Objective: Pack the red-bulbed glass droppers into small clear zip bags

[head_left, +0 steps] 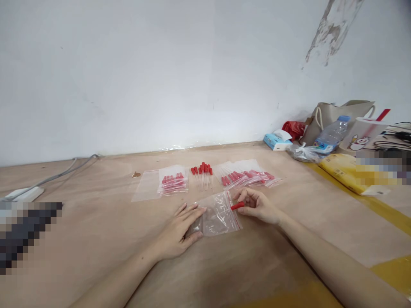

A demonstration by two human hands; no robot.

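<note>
The left hand lay flat on the left end of a clear plastic zip bag — glossy, creased, its red-lined mouth facing right, where the right hand pinched a slim, red, rubbery-looking bulb. Red-topped clear droppers lay beyond; brown tabletop spread from the bag's near edge.

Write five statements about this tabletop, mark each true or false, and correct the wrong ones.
1. The right hand pinches a red bulb at the red-lined edge of a clear bag. True.
2. The left hand is raised high above the table. False: it lies low, fingers spread, at the clear bag's left end.
3. Loose red-topped droppers lie between two groups of bagged ones. True.
4. The plastic bottle's cap is red. False: the cap is blue.
5. A blue tissue pack lies right of the loose droppers. True.
</note>
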